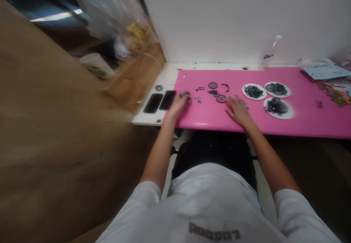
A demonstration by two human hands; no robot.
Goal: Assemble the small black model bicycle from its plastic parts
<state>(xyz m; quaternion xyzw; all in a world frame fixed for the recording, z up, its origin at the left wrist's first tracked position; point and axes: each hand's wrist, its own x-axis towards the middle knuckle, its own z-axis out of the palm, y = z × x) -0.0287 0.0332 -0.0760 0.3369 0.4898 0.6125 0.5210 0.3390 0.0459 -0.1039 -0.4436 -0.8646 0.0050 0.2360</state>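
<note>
My left hand (179, 103) rests at the left part of the pink table cover (208, 117). Its fingers curl around small grey pieces that I cannot make out. My right hand (239, 110) lies flat with spread fingers, its tips beside a dark spoked wheel (221, 98). Between the hands are a second dark wheel (213, 85), a cluster of small black parts (213, 92), a curved black piece (225, 87), short dark pins (201, 88) and small grey parts (199, 99).
Three white plates of black parts stand on the right, one being the near plate (287, 113). Two phones, one a black phone (153, 103), lie at the left edge. A clear bottle (270, 53) stands by the wall. Papers (326, 71) and coloured pieces (333, 95) lie far right.
</note>
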